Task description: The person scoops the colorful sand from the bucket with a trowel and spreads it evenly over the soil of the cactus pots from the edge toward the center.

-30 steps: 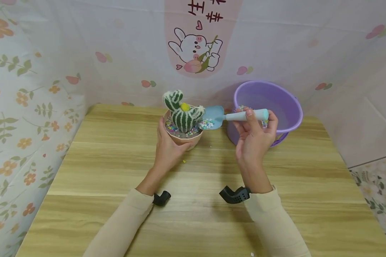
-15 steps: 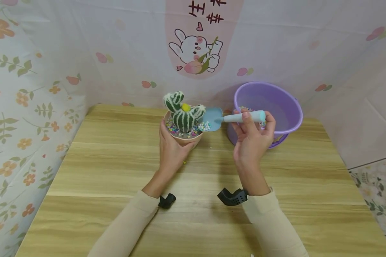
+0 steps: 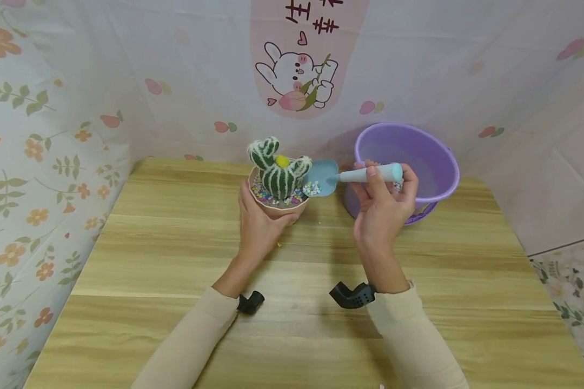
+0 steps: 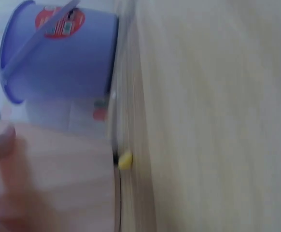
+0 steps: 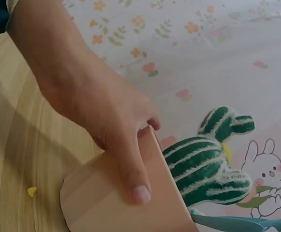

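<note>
My left hand (image 3: 260, 227) grips a peach-coloured flower pot (image 5: 97, 193), the thumb on its near wall and the fingers round its left side. In the pot stands a green, white-striped fuzzy cactus (image 3: 278, 181) with a yellow tuft, amid coloured pebbles. My right hand (image 3: 384, 210) holds a light blue trowel (image 3: 324, 170) by its handle, thumb on top. The blade reaches over the pot's right rim beside the cactus, carrying pale pebbles (image 3: 312, 188) near its tip. In the right wrist view the blade is mostly cut off by the frame edge.
A purple bucket (image 3: 418, 156) stands behind my right hand, with more pebbles partly visible inside. On the wooden table (image 3: 175, 270) lies a small yellow piece (image 3: 279, 245) in front of the pot. Patterned cloth (image 3: 185, 108) hangs along the back.
The trowel has shifted slightly left, its blade dipping a little and rising again. My left wrist has moved slightly to the right. Both hands keep their hold.
</note>
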The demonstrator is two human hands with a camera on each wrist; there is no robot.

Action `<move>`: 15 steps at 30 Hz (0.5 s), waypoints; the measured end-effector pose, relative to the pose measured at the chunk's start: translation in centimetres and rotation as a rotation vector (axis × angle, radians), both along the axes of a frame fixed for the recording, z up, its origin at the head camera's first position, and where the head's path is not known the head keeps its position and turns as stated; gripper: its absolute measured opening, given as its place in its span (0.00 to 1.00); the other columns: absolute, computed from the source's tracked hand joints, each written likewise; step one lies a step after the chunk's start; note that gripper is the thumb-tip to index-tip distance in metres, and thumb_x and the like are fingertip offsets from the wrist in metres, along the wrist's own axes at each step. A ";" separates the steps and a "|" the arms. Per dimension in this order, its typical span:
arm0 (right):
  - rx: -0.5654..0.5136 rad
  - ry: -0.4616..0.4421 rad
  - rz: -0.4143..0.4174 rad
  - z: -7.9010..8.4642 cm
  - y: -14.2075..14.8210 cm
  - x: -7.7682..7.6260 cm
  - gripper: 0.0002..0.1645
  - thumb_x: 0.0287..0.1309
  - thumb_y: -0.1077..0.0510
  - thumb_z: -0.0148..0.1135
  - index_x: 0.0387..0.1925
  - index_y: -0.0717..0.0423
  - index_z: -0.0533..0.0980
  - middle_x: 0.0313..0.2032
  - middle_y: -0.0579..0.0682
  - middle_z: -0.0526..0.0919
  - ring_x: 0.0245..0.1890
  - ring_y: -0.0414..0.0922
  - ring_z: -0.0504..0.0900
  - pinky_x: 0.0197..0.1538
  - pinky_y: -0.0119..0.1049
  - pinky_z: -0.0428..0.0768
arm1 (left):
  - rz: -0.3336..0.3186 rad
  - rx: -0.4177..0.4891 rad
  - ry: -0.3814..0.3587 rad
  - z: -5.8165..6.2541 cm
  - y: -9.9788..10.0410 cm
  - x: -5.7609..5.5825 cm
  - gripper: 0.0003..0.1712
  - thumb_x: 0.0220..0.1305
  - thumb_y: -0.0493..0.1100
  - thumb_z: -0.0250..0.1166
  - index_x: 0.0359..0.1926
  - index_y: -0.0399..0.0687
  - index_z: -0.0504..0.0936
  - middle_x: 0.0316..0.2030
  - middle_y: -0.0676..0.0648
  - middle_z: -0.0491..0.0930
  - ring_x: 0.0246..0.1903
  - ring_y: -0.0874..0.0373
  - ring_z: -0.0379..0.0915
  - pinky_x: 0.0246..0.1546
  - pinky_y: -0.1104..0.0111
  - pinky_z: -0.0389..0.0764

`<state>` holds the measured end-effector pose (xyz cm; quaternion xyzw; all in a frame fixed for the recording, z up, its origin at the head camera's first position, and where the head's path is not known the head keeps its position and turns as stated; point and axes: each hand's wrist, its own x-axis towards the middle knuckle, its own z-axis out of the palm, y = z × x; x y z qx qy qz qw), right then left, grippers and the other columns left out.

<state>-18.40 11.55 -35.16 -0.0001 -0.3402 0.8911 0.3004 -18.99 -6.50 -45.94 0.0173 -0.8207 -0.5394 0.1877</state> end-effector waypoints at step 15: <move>0.008 0.013 -0.011 0.2 0.3 -0.1 0.23 0.49 0.75 0.69 0.44 0.64 0.69 0.33 0.66 0.81 0.32 0.60 0.85 0.39 0.51 0.84 | -0.176 0.029 -0.081 -0.2 -2.0 -0.9 0.77 0.40 0.52 0.82 0.77 0.58 0.32 0.76 0.44 0.42 0.73 0.49 0.44 0.70 0.52 0.55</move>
